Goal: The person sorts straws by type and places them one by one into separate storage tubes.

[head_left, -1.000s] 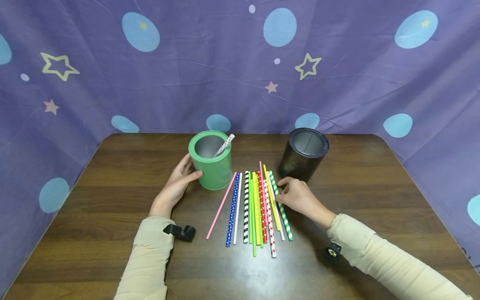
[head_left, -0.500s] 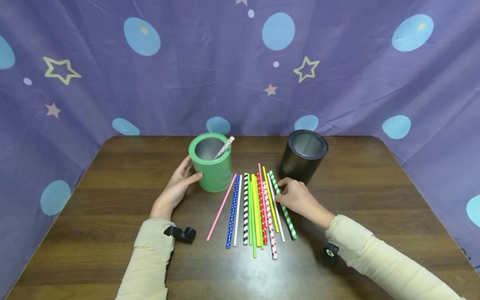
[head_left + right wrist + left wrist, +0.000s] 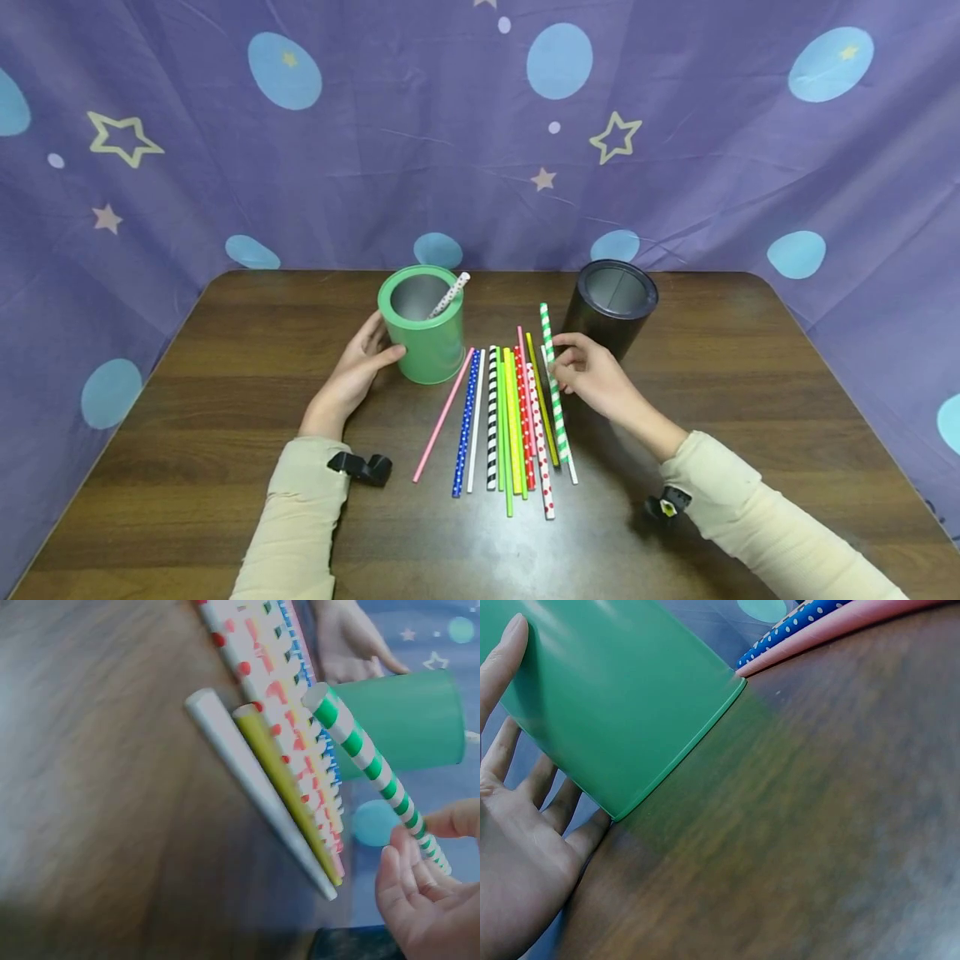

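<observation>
My left hand holds the left side of a green can, thumb on the near face and fingers behind it. A white dotted paper straw leans inside that can, its end above the rim. Between thumb and fingers, my right hand pinches a green-and-white striped paper straw, raised off the table. Below it lie a white straw and a yellow straw. Several more straws form a row leftward, from a red-dotted white one to a pink one.
A black can stands just behind my right hand, with no straw visible in its mouth. The wooden table reaches back to a purple curtain with stars and blue spots.
My right hand first slid the green-striped straw slightly right, then lifted it off the table; its top now stands higher. The left hand stays on the green can.
</observation>
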A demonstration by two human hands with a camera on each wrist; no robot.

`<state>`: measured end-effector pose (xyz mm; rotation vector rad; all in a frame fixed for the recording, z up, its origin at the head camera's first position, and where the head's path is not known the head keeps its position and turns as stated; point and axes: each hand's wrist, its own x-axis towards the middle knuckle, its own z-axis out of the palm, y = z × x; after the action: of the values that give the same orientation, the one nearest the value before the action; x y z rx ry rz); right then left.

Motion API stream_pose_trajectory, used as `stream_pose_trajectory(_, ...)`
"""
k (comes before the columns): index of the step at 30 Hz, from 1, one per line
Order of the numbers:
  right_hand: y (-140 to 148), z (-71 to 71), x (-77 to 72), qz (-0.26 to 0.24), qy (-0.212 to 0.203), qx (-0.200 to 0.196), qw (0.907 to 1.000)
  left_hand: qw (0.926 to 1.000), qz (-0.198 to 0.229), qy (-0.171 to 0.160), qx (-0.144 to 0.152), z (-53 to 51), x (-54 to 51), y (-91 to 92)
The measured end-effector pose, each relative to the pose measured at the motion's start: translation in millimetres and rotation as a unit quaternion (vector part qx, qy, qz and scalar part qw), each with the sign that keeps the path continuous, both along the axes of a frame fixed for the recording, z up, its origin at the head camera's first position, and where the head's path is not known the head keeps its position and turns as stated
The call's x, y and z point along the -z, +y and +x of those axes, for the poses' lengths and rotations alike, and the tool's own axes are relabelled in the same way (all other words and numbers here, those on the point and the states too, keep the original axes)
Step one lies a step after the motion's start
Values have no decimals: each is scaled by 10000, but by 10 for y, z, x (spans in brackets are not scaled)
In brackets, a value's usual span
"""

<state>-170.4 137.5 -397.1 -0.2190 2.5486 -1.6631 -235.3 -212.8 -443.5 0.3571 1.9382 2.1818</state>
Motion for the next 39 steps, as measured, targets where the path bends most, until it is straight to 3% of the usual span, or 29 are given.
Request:
stream_pose_trajectory(12, -205, -33, -399, -1489, 433, 375, 9872, 10000, 59, -50, 38, -3, -6, 3)
stream_pose_trajectory(22, -473, -64, -610, -3089, 1165, 174, 9438, 9999, 28, -102, 24, 12, -17, 2)
stream_pose_trajectory(29, -641, -103, -746, -3536, 1574, 160, 9219, 9999, 17, -101, -9, 13, -10, -4)
stream_pose_trajectory(35, -764, -138, -811, -3825, 1604, 247, 9096, 9999, -31, -100, 3, 14, -17, -6)
stream_pose_trajectory(39, -829, -178, -823, -3872, 1591, 323, 9076, 10000, -46, -80, -3, 3, -17, -15)
